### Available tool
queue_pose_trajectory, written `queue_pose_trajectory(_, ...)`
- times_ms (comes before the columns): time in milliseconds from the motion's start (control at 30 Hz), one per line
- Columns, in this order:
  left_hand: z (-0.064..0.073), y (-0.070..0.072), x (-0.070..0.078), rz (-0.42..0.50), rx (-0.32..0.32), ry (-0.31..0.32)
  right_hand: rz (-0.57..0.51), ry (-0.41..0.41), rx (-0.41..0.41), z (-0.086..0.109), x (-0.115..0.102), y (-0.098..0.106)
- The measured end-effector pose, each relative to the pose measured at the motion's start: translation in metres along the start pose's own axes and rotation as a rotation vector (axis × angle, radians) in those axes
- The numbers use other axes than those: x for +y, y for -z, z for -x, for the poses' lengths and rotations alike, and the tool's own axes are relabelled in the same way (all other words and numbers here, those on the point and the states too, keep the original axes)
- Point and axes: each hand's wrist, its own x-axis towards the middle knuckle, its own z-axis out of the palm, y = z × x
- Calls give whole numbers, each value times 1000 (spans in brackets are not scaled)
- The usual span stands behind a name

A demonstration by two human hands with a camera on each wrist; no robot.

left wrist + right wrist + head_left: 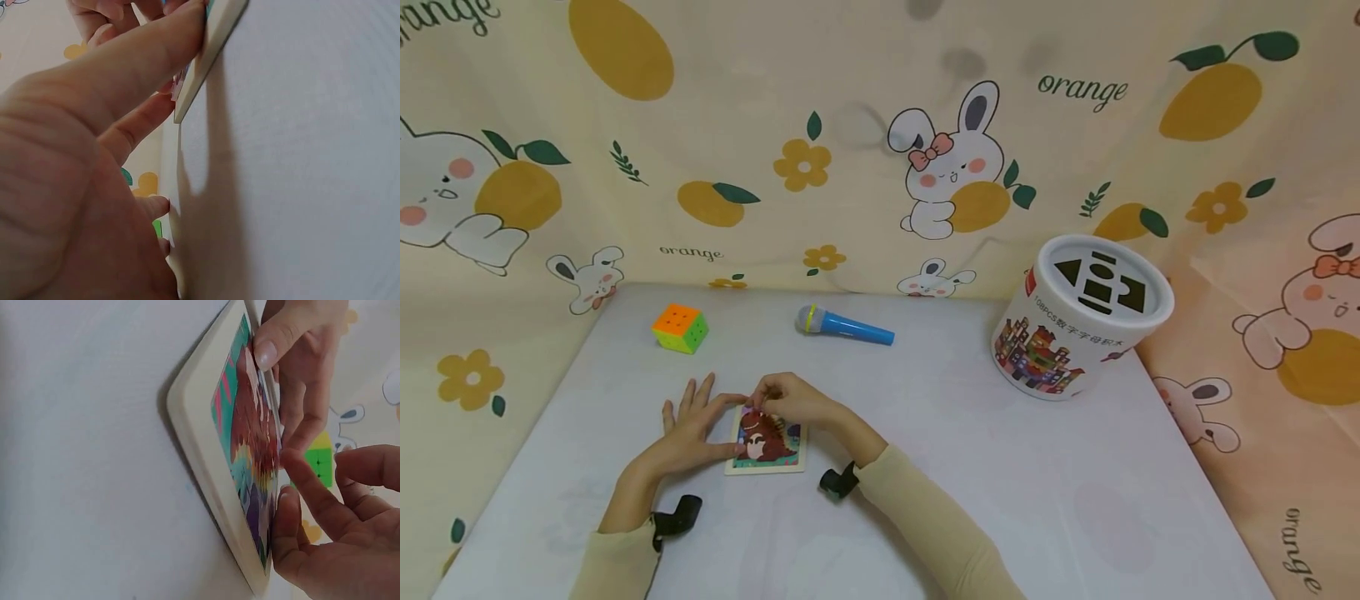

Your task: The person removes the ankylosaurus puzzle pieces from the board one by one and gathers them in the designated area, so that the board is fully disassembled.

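Note:
A square jigsaw puzzle board [765, 470] with a pale wooden rim lies on the table, its picture a red-brown dinosaur [250, 425]. My left hand [688, 437] is spread at its left side. The left thumb [144, 59] lies straight against the near-left edge, and the index finger reaches the far-left corner. My right hand [793, 400] bends over the far edge from the right. Its thumb and index finger [319, 497] come close together at the picture's upper left, pinching a small purplish puzzle piece [749, 410], mostly hidden by the fingertips.
Behind the left hand sits an orange and green puzzle cube [680, 328]. A blue toy microphone [850, 327] lies at the back middle. At the back right stands a large white bucket [1075, 333] with shaped holes in its lid. A printed cloth [850, 100] hangs behind the table.

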Motion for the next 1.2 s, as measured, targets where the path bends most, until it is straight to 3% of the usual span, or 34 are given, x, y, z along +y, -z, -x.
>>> queue_pose_trajectory(400, 1, 1, -1, 5, -1, 2, -114, -9, 25, -1, -1, 1)
queue_pose_trajectory(500, 2, 2, -2, 4, -1, 2, -78, -21, 48, -4, -4, -1)
queue_pose_trajectory(733, 3, 3, -2, 20, 2, -7, 158, -11, 88, -15, -12, -11)
queue_pose_trajectory(967, 1, -1, -3, 7, 2, -4, 175, -17, 242, -16, -3, -23)
queue_pose_trajectory(1200, 0, -3, -4, 4, 3, 4, 199, -25, 268, -15, 1, -26)
